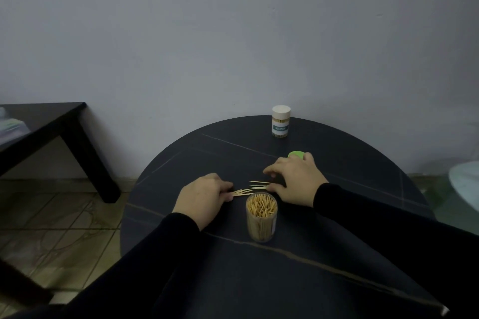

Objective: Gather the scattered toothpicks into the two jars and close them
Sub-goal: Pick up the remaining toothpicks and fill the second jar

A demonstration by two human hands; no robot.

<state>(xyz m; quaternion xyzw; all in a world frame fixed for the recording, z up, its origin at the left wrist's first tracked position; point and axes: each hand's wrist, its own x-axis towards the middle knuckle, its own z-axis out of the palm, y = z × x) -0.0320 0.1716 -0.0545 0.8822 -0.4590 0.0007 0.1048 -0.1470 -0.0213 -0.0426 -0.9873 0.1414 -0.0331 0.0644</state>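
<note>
An open clear jar [261, 217], packed with upright toothpicks, stands near me on the round dark table [337, 215]. Just behind it lie several loose toothpicks [259, 184]. My left hand [204, 198] pinches a small bundle of toothpicks [242, 192] flat against the table, left of the jar. My right hand [295, 180] rests over the loose ones, fingers spread and curved, thumb by their ends. A green lid [296, 155] lies behind my right hand, partly hidden. A second jar [280, 122] with a white lid on stands at the table's far edge.
A low black table [51, 127] stands to the left over the tiled floor [51, 228]. A pale round object [465, 184] shows at the right edge. The grey wall is close behind the round table.
</note>
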